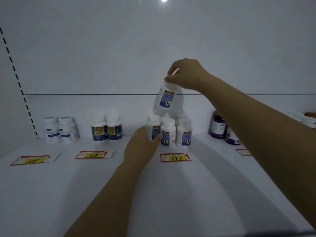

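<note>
Dimly, white shelf, pale wall, right hand pinching lifted bottle, left hand perhaps gripping standing bottle.

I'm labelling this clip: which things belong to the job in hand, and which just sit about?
In hand: right hand, lifted bottle, left hand, standing bottle, matching bottles.
Lying about: navy bottles, purple bottles, far-left bottles, price tags.
</note>
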`<state>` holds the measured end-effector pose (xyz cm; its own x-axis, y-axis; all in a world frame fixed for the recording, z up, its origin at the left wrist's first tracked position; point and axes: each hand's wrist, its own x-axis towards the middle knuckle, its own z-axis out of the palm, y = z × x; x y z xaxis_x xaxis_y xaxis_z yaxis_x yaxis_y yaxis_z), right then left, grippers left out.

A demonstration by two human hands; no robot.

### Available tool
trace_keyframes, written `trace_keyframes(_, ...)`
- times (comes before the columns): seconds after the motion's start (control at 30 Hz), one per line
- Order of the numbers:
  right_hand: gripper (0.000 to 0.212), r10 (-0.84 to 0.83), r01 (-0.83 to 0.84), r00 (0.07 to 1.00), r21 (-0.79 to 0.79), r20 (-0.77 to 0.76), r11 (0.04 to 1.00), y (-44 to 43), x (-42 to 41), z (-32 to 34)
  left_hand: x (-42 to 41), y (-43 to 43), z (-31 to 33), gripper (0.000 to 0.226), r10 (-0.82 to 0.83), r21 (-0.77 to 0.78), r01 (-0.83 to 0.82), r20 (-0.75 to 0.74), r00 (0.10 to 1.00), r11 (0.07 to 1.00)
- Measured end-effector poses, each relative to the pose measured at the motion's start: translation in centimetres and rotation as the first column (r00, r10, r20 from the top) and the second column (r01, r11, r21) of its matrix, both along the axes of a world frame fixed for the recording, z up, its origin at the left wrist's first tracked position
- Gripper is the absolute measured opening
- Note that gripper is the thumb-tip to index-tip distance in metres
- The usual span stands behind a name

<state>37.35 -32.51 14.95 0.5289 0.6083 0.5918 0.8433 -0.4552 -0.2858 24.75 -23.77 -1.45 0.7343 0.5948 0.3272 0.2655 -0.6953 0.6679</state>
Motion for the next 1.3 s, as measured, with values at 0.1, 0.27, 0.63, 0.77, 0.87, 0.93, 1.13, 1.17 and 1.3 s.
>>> trace_keyframes(0.1,0.025,0.109,-0.1,0.985,0.072,-0.135,0.992,-1.7,-1.4,-0.2,-0.2,-1.0,1.6,0.048,-0.139,-0.206,0.186,0.223,0.965,0.961)
trace_keyframes(0.27,0.027,0.14,-0.128,0.98,0.094,-0.139,0.987,-3.3,-2.7,-3.6,-0.5,-1.1,2.1,0.05,-0.241,-0.47,0.369,0.311,0.919,0.802)
trace_keyframes(0.63,0.025,0.237,-0.148,0.905,0.26,-0.353,0.954,-3.1,-1.7,-9.0,-0.3,-1.0,1.1,0.036,-0.324,-0.469,0.348,0.134,0.936,0.812)
trace_keyframes(0.77,0.03,0.269,-0.157,0.869,0.284,-0.416,0.946,-3.0,-1.1,-9.4,0.1,-0.6,0.8,0.038,-0.337,-0.531,0.355,0.136,0.932,0.769)
trace_keyframes(0.87,0.035,0.286,-0.165,0.836,0.281,-0.469,0.945,-3.1,-0.5,-9.6,0.1,-0.5,0.7,0.038,-0.364,-0.543,0.379,0.141,0.921,0.749)
trace_keyframes(0.93,0.038,0.291,-0.165,0.82,0.283,-0.494,0.945,-3.2,-0.3,-9.8,0.1,-0.5,0.7,0.038,-0.377,-0.548,0.39,0.142,0.915,0.74)
trace_keyframes(1.13,0.045,0.321,-0.172,0.785,0.31,-0.531,0.935,-3.4,-0.3,-10.0,0.2,-0.3,0.5,0.044,-0.385,-0.564,0.392,0.139,0.913,0.727)
trace_keyframes(1.17,0.046,0.326,-0.174,0.782,0.315,-0.532,0.933,-3.4,-0.4,-10.0,0.2,-0.3,0.5,0.044,-0.385,-0.567,0.394,0.141,0.912,0.724)
trace_keyframes(1.3,0.052,0.362,-0.199,0.753,0.335,-0.55,0.921,-3.5,-0.5,-9.9,0.2,-0.2,0.5,0.042,-0.383,-0.592,0.404,0.169,0.908,0.697)
